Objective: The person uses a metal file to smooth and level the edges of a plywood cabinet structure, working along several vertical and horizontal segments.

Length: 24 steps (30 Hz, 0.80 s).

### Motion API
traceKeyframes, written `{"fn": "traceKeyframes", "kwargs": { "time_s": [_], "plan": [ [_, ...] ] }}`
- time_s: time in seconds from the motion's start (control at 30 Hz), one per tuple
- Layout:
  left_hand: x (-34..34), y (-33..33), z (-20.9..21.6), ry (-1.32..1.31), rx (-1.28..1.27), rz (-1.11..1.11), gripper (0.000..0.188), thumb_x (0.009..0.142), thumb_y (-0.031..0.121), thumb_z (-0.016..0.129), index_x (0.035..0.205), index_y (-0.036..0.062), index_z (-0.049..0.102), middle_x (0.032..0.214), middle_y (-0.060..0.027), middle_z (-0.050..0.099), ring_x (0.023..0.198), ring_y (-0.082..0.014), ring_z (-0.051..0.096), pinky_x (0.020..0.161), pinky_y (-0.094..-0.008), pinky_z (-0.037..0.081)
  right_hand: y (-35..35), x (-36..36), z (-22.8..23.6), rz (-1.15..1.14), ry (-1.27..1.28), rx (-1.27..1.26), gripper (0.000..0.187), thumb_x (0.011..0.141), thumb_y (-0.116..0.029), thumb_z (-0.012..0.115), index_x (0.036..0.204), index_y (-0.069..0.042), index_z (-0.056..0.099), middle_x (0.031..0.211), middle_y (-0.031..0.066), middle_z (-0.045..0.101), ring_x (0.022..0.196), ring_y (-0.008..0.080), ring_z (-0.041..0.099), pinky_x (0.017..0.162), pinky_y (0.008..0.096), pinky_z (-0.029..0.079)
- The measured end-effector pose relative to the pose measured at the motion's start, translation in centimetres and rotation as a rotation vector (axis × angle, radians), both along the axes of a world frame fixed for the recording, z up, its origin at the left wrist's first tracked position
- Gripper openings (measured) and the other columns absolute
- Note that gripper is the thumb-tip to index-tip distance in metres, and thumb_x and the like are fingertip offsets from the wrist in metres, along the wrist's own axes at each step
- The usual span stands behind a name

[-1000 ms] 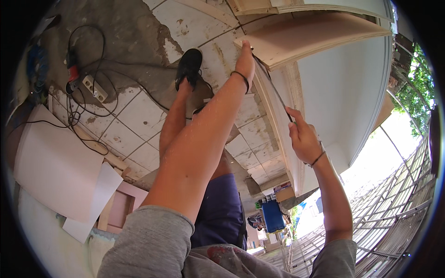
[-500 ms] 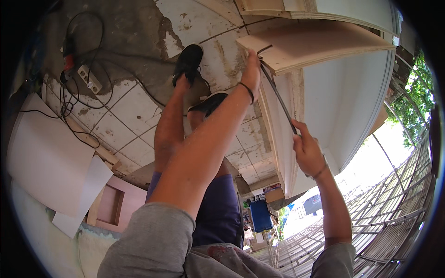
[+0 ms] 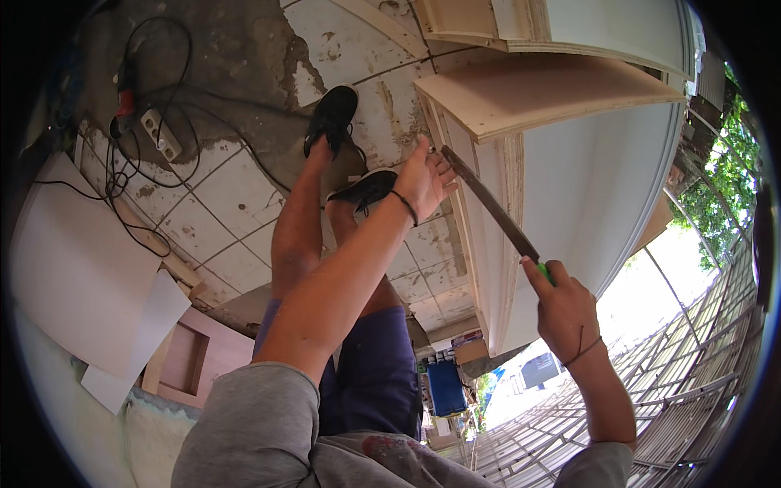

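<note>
My right hand (image 3: pixel 567 313) is wrapped round the green handle of a long, flat, dark file (image 3: pixel 495 205), which slants up and left in front of the cabinet. Close to the file's far tip, my left hand (image 3: pixel 426 180) has its fingers apart and grips nothing; whether a fingertip touches the tip is unclear. Behind the blade stands a pale plywood cabinet (image 3: pixel 514 175) with white inner faces. A bare wood panel (image 3: pixel 553 98) juts from its upper end, its layered edge toward me.
Another plywood piece (image 3: pixel 561 24) sits beyond the panel. On the worn tile floor at left lie a power strip (image 3: pixel 160 134), looped black cables and a red-and-black power tool (image 3: pixel 124 106). White sheets (image 3: pixel 89 268) lean at far left. My shoes (image 3: pixel 333 118) are near the cabinet.
My left hand has come off the wood panel's corner and moved down toward me, its fingers loosening. The right hand has drawn the file down and right, away from the panel's edge.
</note>
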State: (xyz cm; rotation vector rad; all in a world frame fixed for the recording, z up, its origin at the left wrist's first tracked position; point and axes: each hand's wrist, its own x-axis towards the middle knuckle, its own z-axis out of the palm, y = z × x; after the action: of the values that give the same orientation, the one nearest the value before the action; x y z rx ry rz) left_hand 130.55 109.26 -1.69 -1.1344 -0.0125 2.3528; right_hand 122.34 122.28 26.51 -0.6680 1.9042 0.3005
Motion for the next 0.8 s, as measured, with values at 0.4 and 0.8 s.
{"fn": "traceKeyframes", "kwargs": {
  "time_s": [0.4,0.8],
  "plan": [
    [-1.9,4.4,0.1,0.062,-0.048,0.018,0.104,0.083,0.079,0.015,0.145,-0.0040,0.012,0.154,-0.0178,0.012,0.143,-0.0259,0.007,0.112,-0.0420,-0.008,-8.6,-7.4,1.6,0.797,0.173,-0.033,0.041,0.079,-0.007,0.054,0.119,-0.005,0.058,0.085,0.0106,0.055,0.066,0.0216,0.054,0.056,0.0340,0.044],
    [-0.4,8.0,1.7,0.021,-0.087,0.065,0.101,0.086,0.075,0.015,0.145,-0.0069,0.012,0.154,-0.0176,0.009,0.144,-0.0216,0.003,0.114,-0.0340,-0.004,-13.6,-7.2,1.2,0.939,-0.006,0.110,0.018,0.089,-0.013,0.052,0.099,-0.001,0.062,0.073,0.0092,0.060,0.064,0.0235,0.064,0.053,0.0333,0.050]
  ]
}}
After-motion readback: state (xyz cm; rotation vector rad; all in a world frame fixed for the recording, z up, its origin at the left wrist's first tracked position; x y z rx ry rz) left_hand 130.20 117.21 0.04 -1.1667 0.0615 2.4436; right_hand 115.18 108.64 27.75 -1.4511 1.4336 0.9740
